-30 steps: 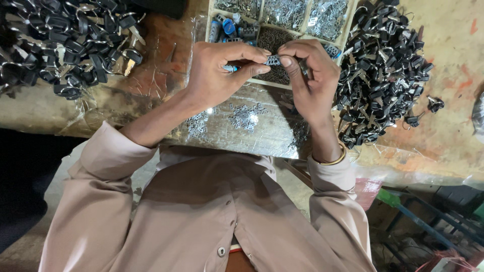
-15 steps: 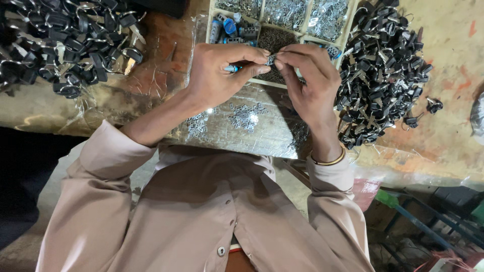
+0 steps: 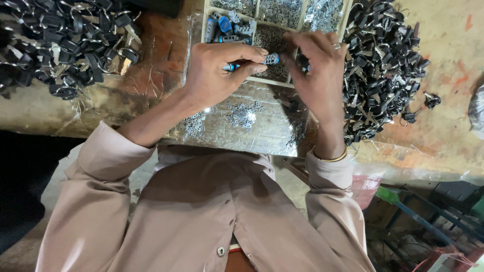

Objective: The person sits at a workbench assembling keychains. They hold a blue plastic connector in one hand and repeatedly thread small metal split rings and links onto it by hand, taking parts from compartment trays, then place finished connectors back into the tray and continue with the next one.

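My left hand (image 3: 217,75) pinches a small silver cylinder with a blue end (image 3: 270,59) between thumb and fingers, just above a wooden compartment tray (image 3: 348,20). My right hand (image 3: 315,75), with a ring and a gold bangle at the wrist, meets it from the right. Its fingertips close on the cylinder's right end, and what lies under them is hidden. Both hands hover over a tray compartment of tiny dark metal bits (image 3: 269,38). A neighbouring compartment holds several blue and silver cylinders (image 3: 229,27).
Heaps of black-headed keys lie at the left (image 3: 60,45) and at the right (image 3: 383,75) of the worn brown bench. A shiny foil sheet (image 3: 262,133) in front of the tray carries little clusters of small metal pieces (image 3: 242,113). Blue metal frame parts (image 3: 418,216) stand below right.
Both hands stay over the tray. The right fingers have shifted slightly along the cylinder's end; the cylinder has barely moved.
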A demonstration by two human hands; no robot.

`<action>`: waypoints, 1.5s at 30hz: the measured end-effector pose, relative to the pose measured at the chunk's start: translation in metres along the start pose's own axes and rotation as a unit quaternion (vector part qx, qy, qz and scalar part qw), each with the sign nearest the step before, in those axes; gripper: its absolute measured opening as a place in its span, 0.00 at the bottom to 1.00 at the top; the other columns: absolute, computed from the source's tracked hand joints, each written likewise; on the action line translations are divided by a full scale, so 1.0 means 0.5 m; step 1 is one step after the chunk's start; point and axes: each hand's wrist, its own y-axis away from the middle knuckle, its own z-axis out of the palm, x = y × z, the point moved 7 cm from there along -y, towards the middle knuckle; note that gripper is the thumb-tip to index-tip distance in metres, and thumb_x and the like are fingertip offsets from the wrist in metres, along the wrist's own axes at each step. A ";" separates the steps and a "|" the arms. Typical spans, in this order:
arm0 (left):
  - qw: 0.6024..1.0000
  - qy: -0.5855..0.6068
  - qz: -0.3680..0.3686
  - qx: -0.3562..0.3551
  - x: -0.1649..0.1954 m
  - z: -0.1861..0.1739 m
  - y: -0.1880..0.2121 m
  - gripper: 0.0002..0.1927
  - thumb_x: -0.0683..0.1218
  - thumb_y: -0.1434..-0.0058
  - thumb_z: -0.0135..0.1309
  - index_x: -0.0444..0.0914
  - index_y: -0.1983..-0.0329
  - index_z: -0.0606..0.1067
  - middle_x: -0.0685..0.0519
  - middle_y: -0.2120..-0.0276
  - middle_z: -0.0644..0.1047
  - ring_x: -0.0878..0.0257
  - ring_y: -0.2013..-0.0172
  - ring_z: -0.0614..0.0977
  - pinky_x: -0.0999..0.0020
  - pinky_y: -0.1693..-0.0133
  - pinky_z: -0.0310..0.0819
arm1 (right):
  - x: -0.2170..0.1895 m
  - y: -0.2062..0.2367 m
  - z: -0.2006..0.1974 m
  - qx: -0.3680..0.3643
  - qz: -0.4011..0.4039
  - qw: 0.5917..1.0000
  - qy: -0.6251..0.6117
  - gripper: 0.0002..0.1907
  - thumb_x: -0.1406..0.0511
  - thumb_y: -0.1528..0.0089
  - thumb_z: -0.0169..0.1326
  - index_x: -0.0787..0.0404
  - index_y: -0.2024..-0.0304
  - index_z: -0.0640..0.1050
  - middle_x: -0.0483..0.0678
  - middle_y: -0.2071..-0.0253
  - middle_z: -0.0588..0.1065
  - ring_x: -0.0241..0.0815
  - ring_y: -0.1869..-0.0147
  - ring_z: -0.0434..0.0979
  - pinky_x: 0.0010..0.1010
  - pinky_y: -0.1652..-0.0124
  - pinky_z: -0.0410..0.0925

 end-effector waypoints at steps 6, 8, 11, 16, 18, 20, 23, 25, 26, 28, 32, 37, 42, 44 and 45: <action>0.998 0.053 -0.011 0.012 0.006 -0.004 0.015 0.08 0.34 0.35 0.67 0.32 0.54 0.81 0.45 0.53 0.84 0.58 0.51 0.88 0.69 0.49 0.88 | -0.012 0.080 -0.051 -0.091 0.008 0.990 0.106 0.08 0.62 0.37 0.72 0.52 0.59 0.85 0.41 0.68 0.77 0.40 0.60 0.70 0.39 0.52 0.57; 0.999 0.046 0.002 0.010 0.011 -0.002 0.019 0.08 0.34 0.34 0.67 0.31 0.53 0.81 0.45 0.53 0.84 0.58 0.51 0.88 0.69 0.50 0.88 | -0.022 0.129 -0.045 -0.143 0.015 0.976 0.161 0.09 0.59 0.40 0.71 0.51 0.60 0.85 0.41 0.74 0.73 0.43 0.62 0.69 0.41 0.52 0.56; 0.999 0.048 0.012 0.022 0.022 0.004 0.028 0.08 0.34 0.33 0.68 0.31 0.53 0.81 0.45 0.52 0.83 0.58 0.51 0.88 0.68 0.48 0.88 | -0.037 0.192 -0.031 -0.137 0.039 0.971 0.192 0.08 0.58 0.36 0.67 0.52 0.57 0.84 0.39 0.68 0.75 0.43 0.58 0.71 0.41 0.50 0.56; 0.997 0.073 -0.005 0.028 0.058 0.009 0.063 0.08 0.33 0.30 0.67 0.30 0.52 0.80 0.45 0.50 0.83 0.59 0.49 0.88 0.68 0.46 0.87 | -0.054 0.285 -0.018 -0.107 0.078 0.979 0.153 0.08 0.61 0.36 0.65 0.51 0.54 0.85 0.42 0.69 0.73 0.44 0.59 0.70 0.41 0.52 0.54; 0.998 0.049 0.000 0.031 0.085 0.001 0.089 0.08 0.33 0.31 0.67 0.30 0.52 0.80 0.45 0.51 0.84 0.59 0.49 0.88 0.68 0.47 0.87 | -0.061 0.321 -0.016 -0.099 0.088 0.982 0.135 0.08 0.62 0.36 0.65 0.52 0.53 0.84 0.42 0.68 0.74 0.44 0.59 0.69 0.41 0.52 0.55; 0.999 0.001 0.024 0.034 0.117 -0.012 0.120 0.08 0.33 0.32 0.69 0.29 0.53 0.81 0.45 0.53 0.84 0.59 0.51 0.88 0.69 0.49 0.87 | -0.066 0.348 -0.017 -0.078 0.097 0.986 0.114 0.09 0.63 0.35 0.66 0.53 0.52 0.83 0.42 0.65 0.75 0.43 0.58 0.69 0.40 0.50 0.56; 0.998 0.029 -0.019 0.051 0.148 -0.031 0.187 0.09 0.31 0.32 0.68 0.28 0.53 0.79 0.44 0.53 0.83 0.59 0.52 0.87 0.70 0.50 0.85 | -0.076 0.376 -0.016 -0.033 0.136 0.985 0.103 0.09 0.63 0.39 0.69 0.53 0.58 0.84 0.41 0.70 0.73 0.43 0.59 0.70 0.43 0.48 0.56; 0.994 0.060 -0.059 0.074 0.161 -0.052 0.238 0.10 0.31 0.33 0.66 0.27 0.53 0.78 0.42 0.53 0.82 0.58 0.52 0.87 0.70 0.51 0.86 | -0.105 0.378 0.002 0.003 0.133 0.990 0.046 0.09 0.62 0.38 0.70 0.51 0.59 0.82 0.41 0.65 0.74 0.45 0.54 0.71 0.40 0.48 0.59; 0.990 0.074 -0.080 0.086 0.166 -0.067 0.266 0.10 0.30 0.34 0.66 0.27 0.53 0.77 0.42 0.53 0.82 0.58 0.52 0.87 0.70 0.52 0.86 | -0.126 0.377 0.016 0.020 0.130 0.991 0.015 0.09 0.61 0.38 0.71 0.51 0.60 0.81 0.42 0.63 0.74 0.45 0.51 0.71 0.38 0.47 0.60; 0.983 0.092 -0.102 0.121 0.180 -0.100 0.325 0.09 0.30 0.34 0.64 0.27 0.53 0.76 0.42 0.53 0.81 0.58 0.52 0.86 0.70 0.53 0.86 | -0.192 0.372 0.059 0.006 0.083 0.996 -0.009 0.14 0.59 0.42 0.73 0.50 0.65 0.78 0.43 0.58 0.73 0.49 0.46 0.70 0.42 0.44 0.58; 0.968 0.084 -0.165 0.169 0.182 -0.166 0.444 0.09 0.30 0.33 0.63 0.27 0.54 0.75 0.42 0.53 0.81 0.60 0.53 0.85 0.72 0.54 0.84 | -0.330 0.361 0.156 -0.037 -0.015 0.999 -0.006 0.18 0.54 0.46 0.73 0.52 0.61 0.80 0.45 0.43 0.71 0.57 0.34 0.65 0.52 0.40 0.53; 0.939 0.134 -0.227 0.221 0.150 -0.204 0.554 0.11 0.31 0.36 0.62 0.27 0.53 0.75 0.43 0.53 0.82 0.65 0.57 0.84 0.75 0.59 0.81 | -0.412 0.368 0.227 -0.060 -0.090 0.991 0.080 0.19 0.55 0.42 0.70 0.45 0.49 0.83 0.45 0.35 0.69 0.55 0.30 0.61 0.54 0.36 0.52; 0.934 0.108 -0.266 0.213 0.140 -0.158 0.599 0.12 0.32 0.36 0.62 0.27 0.51 0.78 0.43 0.53 0.81 0.64 0.57 0.85 0.75 0.61 0.82 | -0.374 0.402 0.220 -0.046 -0.078 0.995 0.049 0.13 0.61 0.42 0.70 0.48 0.56 0.82 0.40 0.43 0.74 0.48 0.33 0.66 0.50 0.38 0.53; 0.940 0.088 -0.263 0.198 0.144 -0.129 0.605 0.11 0.33 0.37 0.63 0.29 0.51 0.78 0.44 0.53 0.81 0.64 0.58 0.87 0.76 0.63 0.81 | -0.350 0.418 0.207 -0.040 -0.072 0.996 0.020 0.12 0.63 0.42 0.70 0.52 0.57 0.81 0.41 0.48 0.77 0.49 0.38 0.70 0.48 0.41 0.54; 0.945 0.073 -0.263 0.182 0.144 -0.115 0.606 0.12 0.33 0.38 0.64 0.29 0.52 0.79 0.44 0.53 0.82 0.65 0.60 0.86 0.77 0.65 0.79 | -0.333 0.426 0.197 -0.025 -0.042 0.999 -0.019 0.11 0.65 0.42 0.69 0.52 0.58 0.81 0.41 0.50 0.78 0.46 0.42 0.73 0.45 0.42 0.56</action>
